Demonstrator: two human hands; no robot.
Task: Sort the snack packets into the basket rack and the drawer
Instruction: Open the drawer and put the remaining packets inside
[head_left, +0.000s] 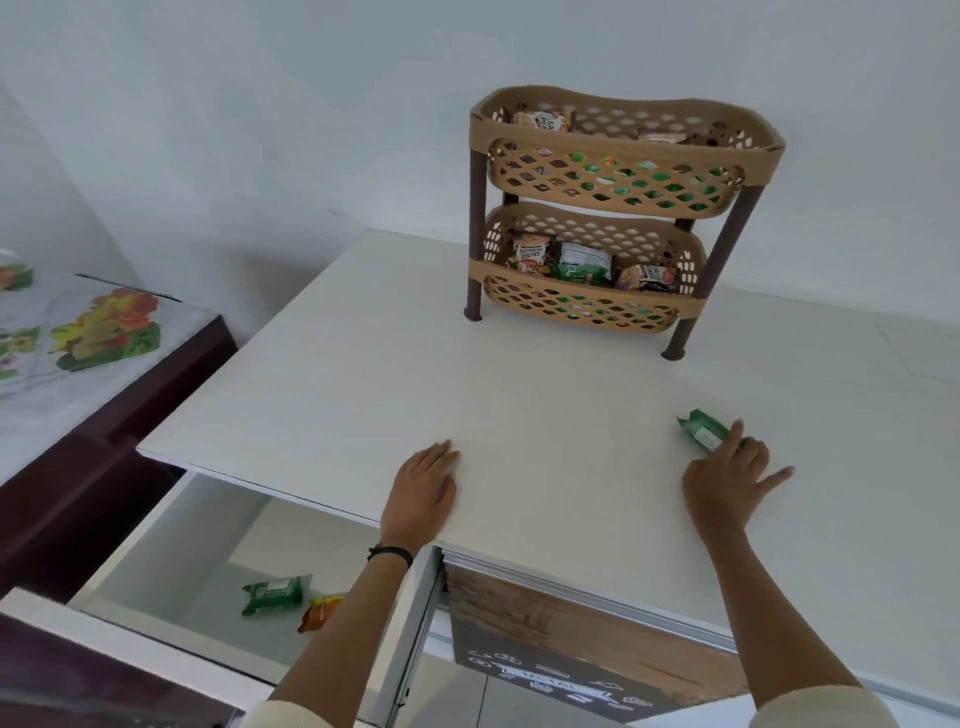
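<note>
A person stands at a white table (467, 374), seen from above their two bare arms. The left hand (423, 491) lies flat and relaxed, palm down, near the table's front edge and holds nothing. The right hand (727, 475) reaches forward near the front right of the table, its fingers straight and spread. The fingertips rest on the near end of a small green snack packet (701, 428) and are not curled round it.

That packet lies flat and is the only one loose on the table top. It looks like a thin, sealed foil pouch, so it is probably very light, soft and a little slick, and likely to skid if pushed. Its contents may crush under a hard squeeze. A gentle pinch across its narrow sides or at a crimped end seam looks the safest hold.

At the table's far edge stands a tan two-tier basket rack (597, 141) on dark legs, with packets in both baskets. Below the table's front left edge a white drawer (171, 530) is pulled open. It holds another green packet (272, 592) and, just beside it, an orange-red packet (319, 613). Further left is a dark cabinet with a fruit-print cover (93, 332)
</note>
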